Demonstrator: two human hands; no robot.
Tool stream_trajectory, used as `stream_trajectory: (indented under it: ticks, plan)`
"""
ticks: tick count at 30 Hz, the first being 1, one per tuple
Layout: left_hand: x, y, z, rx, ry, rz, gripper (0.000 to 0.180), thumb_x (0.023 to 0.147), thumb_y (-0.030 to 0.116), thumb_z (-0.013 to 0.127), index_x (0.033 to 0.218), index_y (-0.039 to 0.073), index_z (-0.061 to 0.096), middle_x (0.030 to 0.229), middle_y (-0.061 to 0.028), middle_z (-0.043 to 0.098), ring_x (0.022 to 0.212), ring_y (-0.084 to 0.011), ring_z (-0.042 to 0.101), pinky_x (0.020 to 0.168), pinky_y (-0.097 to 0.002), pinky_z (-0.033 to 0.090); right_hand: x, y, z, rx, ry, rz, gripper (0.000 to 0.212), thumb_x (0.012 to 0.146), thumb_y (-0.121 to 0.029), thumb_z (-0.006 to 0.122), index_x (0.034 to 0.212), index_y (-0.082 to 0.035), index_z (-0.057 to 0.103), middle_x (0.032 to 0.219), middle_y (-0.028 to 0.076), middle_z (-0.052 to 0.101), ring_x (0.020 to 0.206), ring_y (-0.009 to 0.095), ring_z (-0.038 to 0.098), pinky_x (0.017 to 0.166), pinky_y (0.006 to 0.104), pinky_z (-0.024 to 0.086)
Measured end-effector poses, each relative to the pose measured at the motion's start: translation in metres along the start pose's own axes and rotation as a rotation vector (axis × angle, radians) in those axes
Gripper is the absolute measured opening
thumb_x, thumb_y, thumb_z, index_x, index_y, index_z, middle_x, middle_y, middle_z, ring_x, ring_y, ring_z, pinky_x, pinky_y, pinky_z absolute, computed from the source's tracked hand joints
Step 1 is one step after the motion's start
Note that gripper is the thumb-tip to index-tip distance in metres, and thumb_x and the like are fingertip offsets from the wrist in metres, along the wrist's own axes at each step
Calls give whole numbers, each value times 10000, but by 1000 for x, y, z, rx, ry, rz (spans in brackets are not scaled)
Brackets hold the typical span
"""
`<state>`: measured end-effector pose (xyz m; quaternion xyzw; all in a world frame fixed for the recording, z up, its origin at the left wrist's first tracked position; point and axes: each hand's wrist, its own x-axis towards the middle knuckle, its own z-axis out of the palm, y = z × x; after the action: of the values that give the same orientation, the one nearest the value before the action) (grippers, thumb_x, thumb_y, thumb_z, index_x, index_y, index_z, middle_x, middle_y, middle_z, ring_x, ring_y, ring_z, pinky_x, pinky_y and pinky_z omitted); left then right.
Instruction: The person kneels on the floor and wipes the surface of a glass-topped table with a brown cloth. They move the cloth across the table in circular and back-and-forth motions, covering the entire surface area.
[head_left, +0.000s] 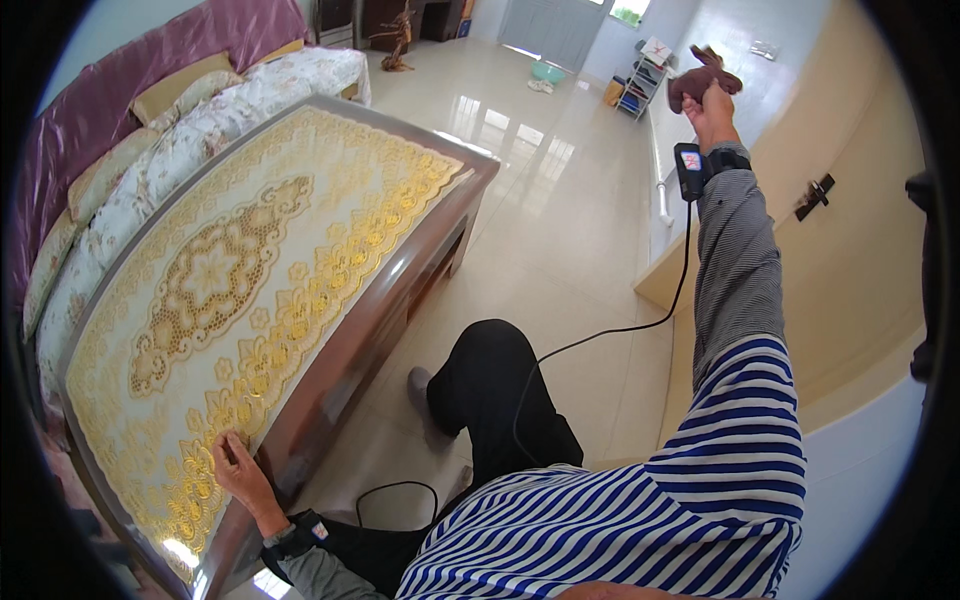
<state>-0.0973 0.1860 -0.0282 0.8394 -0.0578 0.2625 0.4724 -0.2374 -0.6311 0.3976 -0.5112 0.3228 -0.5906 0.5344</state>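
My right hand [713,112] is stretched far out ahead on the right, its fingers closed on a bunched brown cloth [706,80]. Loose ends of the cloth stick up above the fingers. Behind it is the glossy white wall [785,95]; whether the cloth touches it, I cannot tell. On the left, my left hand [243,478] is at the near edge of a long table with a gold-and-cream patterned cover [330,210]. Its fingers are curled together, and nothing shows in them. I cannot tell if it rests on the cover.
A bed with floral bedding [190,110] stands beyond the table. To my right is a cream door [850,240] with a dark handle [815,197]. A small rack [640,85] and a green basin [547,72] are farther off. A black cable [610,331] hangs from my right wrist.
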Motion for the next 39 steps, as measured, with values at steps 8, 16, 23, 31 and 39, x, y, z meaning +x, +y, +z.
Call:
stream_trajectory:
  ticks: [8,16,23,31,39]
  plan:
    - [-3,10,-6,-63,-8,-107,118,1023,76,652,1037,-29,703,896,-72,719,793,-133,666,729,-275,534,-145,104,117,-435,-610,-231,476,1071,-458,546,1318,-52,575,1019,95,717,807,196,699,586,303,547]
    - [-7,21,-12,-9,-30,-91,63,966,47,693,1007,15,727,895,-133,730,799,-233,717,750,-327,557,-407,294,155,-1181,-1536,-836,439,962,-273,669,1319,-24,609,1472,271,488,1245,495,560,1031,536,493]
    - [-11,41,-40,-139,28,-129,73,926,-6,712,991,11,738,900,-132,744,798,-239,724,741,-327,560,-454,352,169,-838,-1387,-705,650,904,-87,659,1521,-29,462,1580,226,436,1464,407,408,1219,486,333]
    - [-27,34,-92,-49,241,-88,175,917,10,708,1090,12,728,1022,-139,751,879,-269,720,776,-350,567,-680,295,189,-429,-1680,-909,545,995,-262,592,1469,-3,526,1554,295,424,1441,465,392,1217,570,271]
    - [-9,17,-91,449,176,-126,662,910,325,742,1506,124,537,1607,-284,380,1496,-511,315,1224,-556,294,-805,248,194,117,-2002,-342,484,1045,-239,532,1440,39,526,1486,267,520,1395,437,471,1195,487,348]
